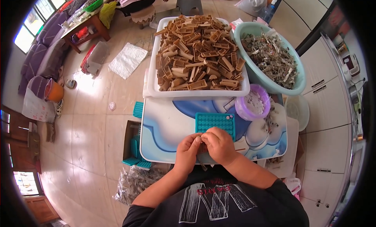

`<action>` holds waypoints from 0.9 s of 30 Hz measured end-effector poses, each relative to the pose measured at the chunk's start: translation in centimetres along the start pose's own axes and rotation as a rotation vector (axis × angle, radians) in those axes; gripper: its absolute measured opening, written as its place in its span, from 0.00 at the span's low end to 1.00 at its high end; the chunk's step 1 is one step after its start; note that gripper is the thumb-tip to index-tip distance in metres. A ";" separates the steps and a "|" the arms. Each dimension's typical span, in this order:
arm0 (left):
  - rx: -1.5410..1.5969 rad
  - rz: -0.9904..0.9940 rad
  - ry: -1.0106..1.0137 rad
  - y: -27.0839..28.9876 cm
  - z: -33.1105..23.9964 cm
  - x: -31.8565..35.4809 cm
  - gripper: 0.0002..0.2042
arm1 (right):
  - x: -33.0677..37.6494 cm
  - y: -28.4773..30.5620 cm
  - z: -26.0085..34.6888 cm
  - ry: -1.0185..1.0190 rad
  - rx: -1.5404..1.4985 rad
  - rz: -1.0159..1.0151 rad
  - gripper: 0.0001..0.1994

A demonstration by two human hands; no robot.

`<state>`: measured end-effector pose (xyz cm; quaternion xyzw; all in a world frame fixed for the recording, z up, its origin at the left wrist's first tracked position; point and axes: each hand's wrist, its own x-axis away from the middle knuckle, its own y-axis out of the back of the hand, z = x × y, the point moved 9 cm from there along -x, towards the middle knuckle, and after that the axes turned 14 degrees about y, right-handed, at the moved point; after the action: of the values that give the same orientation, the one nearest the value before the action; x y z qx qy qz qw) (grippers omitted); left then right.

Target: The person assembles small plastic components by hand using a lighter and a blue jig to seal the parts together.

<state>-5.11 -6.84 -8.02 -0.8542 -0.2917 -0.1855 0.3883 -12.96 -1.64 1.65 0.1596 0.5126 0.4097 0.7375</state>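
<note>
1. A small part (200, 138) is pinched between the fingertips of the left hand (187, 149) and the right hand (219, 146), which are pressed together above the near edge of the small table (164, 125). Both hands are closed on it, thumb against forefinger.

2. The part is judged to be very light and stiff, and small enough to slip from the fingers. It is best taken at its ends with the fingertips, as is done here.

3. Little of the part is shown: only a thin, pale sliver between the fingertips. Its exact shape cannot be told.

4. A teal tray (215, 123) with rows of small holes lies just beyond the hands, near the middle of the table.

5. A purple bowl (253, 102) with pale small pieces is set toward the table's right edge.

6. A white tub (197, 94) heaped with brown plastic pieces (197, 54) is placed at the far edge.

7. A green basin (296, 82) of tangled grey scraps (270, 58) is seen at the far right corner.

8. More teal trays (137, 158) are stacked below the table's left edge, and a clear bag (135, 182) lies on the floor beside them.
</note>
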 end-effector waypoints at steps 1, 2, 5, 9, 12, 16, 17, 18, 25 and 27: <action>-0.032 0.003 -0.017 0.1 0.0 0.0 0.13 | 0.0 0.0 0.1 0.000 0.001 0.003 0.05; -0.064 0.005 -0.033 0.1 0.0 0.0 0.13 | 0.1 -0.1 0.2 -0.001 0.001 0.005 0.04; -0.017 0.028 0.001 -0.1 -0.1 0.2 0.12 | 0.4 0.3 0.4 0.018 -0.057 -0.025 0.04; 0.014 0.004 0.024 0.3 0.2 0.3 0.11 | 0.6 0.6 1.1 0.043 -0.096 -0.013 0.08; 0.042 0.034 0.045 0.2 0.5 0.0 0.10 | 0.8 1.3 0.6 -0.003 -0.152 -0.060 0.09; 0.030 0.047 0.050 0.3 0.4 0.3 0.10 | -1.3 3.6 -0.1 0.038 -0.098 -0.072 0.11; 0.026 0.051 0.050 0.2 0.3 0.3 0.10 | -2.1 4.5 -0.4 0.071 -0.049 -0.107 0.10; 0.028 0.053 0.052 0.0 0.3 0.3 0.10 | -2.9 5.4 -0.7 0.105 -0.001 -0.142 0.10; 0.002 0.025 0.030 0.0 0.1 0.1 0.11 | -9.8 8.7 -4.1 0.137 0.302 -0.165 0.07; -0.009 0.028 0.011 0.1 0.1 0.2 0.11 | -11.3 8.0 -4.8 0.080 0.316 -0.101 0.07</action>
<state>-4.90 -6.75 -8.01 -0.8589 -0.2767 -0.1863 0.3886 -22.33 -6.28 11.94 0.2310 0.6070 0.2926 0.7018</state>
